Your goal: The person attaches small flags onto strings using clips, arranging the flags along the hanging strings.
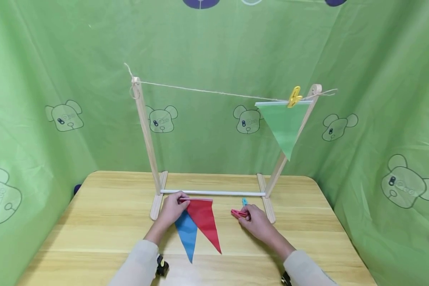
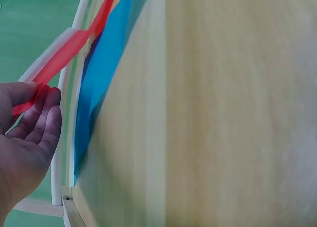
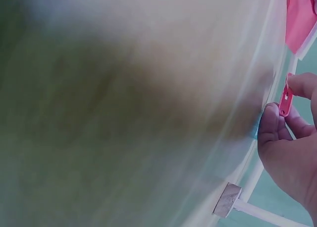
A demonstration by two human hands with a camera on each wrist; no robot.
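Pick-up stage: the left hand [image 1: 171,209] pinches the top edge of the red pennant [image 1: 204,221], which lies on the wooden table [image 1: 103,222] over a blue pennant [image 1: 187,233]. The right hand [image 1: 257,221] grips a red clothespin [image 1: 238,213] — a blue clothespin [image 1: 244,201] lies beside it. Likely next: raise the pennant to the string [image 1: 207,92] and align pin over hem.

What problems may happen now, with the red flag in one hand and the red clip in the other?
1. The left hand pinches only the top edge of the red flag, which overlaps the blue flag; lifting may drag the blue one along.
2. The right hand pinches the red clothespin beside a blue clothespin; it may knock that away.
3. The string sags; pulling may tilt the wooden stand.
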